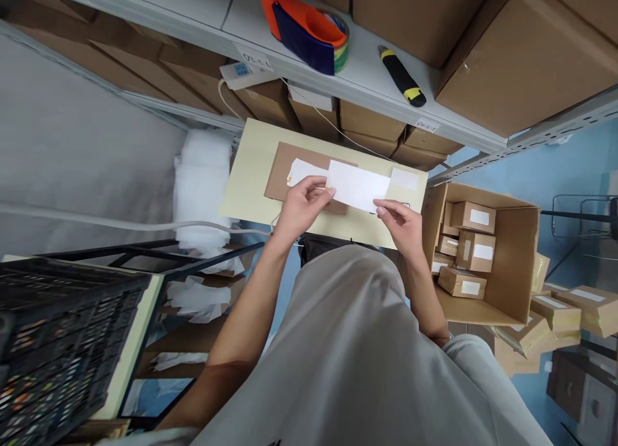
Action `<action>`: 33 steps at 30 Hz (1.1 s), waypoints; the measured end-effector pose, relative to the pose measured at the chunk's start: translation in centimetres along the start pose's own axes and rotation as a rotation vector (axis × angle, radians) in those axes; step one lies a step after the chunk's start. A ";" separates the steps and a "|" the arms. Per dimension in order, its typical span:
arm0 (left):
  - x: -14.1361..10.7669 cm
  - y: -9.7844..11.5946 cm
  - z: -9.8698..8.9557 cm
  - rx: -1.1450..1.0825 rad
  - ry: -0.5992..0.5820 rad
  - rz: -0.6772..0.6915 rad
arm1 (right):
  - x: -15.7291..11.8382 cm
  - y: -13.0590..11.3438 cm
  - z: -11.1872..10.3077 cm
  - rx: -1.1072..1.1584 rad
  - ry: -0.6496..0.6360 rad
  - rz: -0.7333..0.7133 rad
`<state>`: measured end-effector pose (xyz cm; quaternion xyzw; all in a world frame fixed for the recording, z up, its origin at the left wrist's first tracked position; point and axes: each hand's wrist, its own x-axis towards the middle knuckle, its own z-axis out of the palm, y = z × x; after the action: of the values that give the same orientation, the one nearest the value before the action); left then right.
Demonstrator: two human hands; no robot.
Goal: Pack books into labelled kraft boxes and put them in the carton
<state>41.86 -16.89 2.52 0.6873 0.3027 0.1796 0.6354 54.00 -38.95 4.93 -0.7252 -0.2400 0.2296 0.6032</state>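
A blank white rectangular sheet of paper (360, 185) is held over a pale yellow tabletop (248, 169). The fingers and thumb of my left hand (305, 204) are closed at its left end. At its lower right corner, my right hand (402, 224) pinches it between thumb and fingertips. Behind my left hand, a second white piece with small yellow marks (303, 169) lies on a flat brown cardboard piece (280, 176). Past the sheet's right end rests a pale square slip (404, 179).
A tape dispenser (304, 34) and a yellow-black utility knife (402, 76) lie on the shelf above. An open carton (512, 259) at right holds several small labelled boxes. White wrapping material (201, 182) stands left of the table, and a black crate (62, 330) lower left.
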 end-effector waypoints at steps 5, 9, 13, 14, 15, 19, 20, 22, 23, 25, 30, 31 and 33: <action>-2.3 2.2 3.0 0.112 0.032 0.326 | -0.1 0.0 1.1 0.020 -0.049 0.039; -3.4 4.0 4.2 0.065 -0.088 0.366 | 0.1 -0.9 1.2 0.043 -0.069 0.019; -3.2 4.1 3.9 0.022 -0.102 0.367 | 0.2 -2.1 0.8 0.038 -0.093 0.001; -3.1 4.1 3.8 0.008 -0.106 0.367 | 0.1 -2.3 0.8 0.030 -0.092 -0.002; -3.1 4.0 3.7 -0.004 -0.107 0.369 | 0.1 -2.5 0.8 0.021 -0.086 -0.007; -3.1 4.1 3.7 -0.002 -0.099 0.365 | 0.1 -2.9 0.8 -0.003 -0.067 -0.024; -3.0 4.1 3.7 0.003 -0.095 0.362 | 0.1 -2.9 0.8 -0.007 -0.064 -0.029; -3.0 4.1 3.8 0.006 -0.084 0.361 | 0.1 -2.9 0.8 -0.019 -0.060 -0.038; -3.0 4.1 3.8 0.005 -0.077 0.362 | 0.1 -2.9 0.9 -0.025 -0.059 -0.043; -2.9 4.1 3.9 0.005 -0.065 0.367 | 0.1 -2.9 0.9 -0.030 -0.061 -0.053; -3.0 4.0 4.0 0.011 -0.050 0.389 | 0.2 -3.1 1.0 -0.002 -0.070 -0.093; -3.0 4.0 4.0 0.012 -0.050 0.397 | 0.2 -3.2 1.0 -0.006 -0.068 -0.093; -3.1 4.1 3.9 0.020 -0.052 0.403 | 0.1 -3.2 1.1 -0.013 -0.063 -0.087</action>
<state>42.80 -21.91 6.42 0.7446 0.1445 0.2824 0.5873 53.20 -37.52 7.95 -0.7103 -0.2915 0.2245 0.6002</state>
